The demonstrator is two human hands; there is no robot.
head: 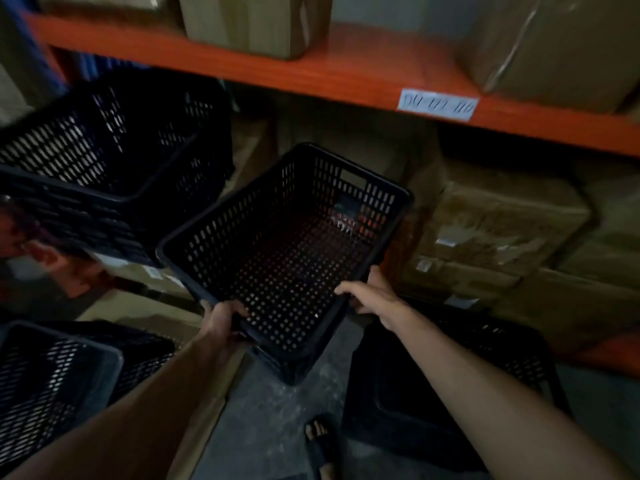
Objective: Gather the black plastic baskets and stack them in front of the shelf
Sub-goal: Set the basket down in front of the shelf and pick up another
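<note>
I hold a black perforated plastic basket tilted in the air in front of the orange shelf. My left hand grips its near rim at the left corner. My right hand grips the near right edge of the rim. A second black basket sits higher at the left, on top of boxes. A third black basket is at the lower left. Another black basket rests on the floor at the lower right, below my right forearm.
Brown cardboard boxes fill the space under the shelf beam, with more boxes on top of it. A white label is stuck to the beam. My sandalled foot stands on the grey concrete floor. Flat cardboard lies at the left.
</note>
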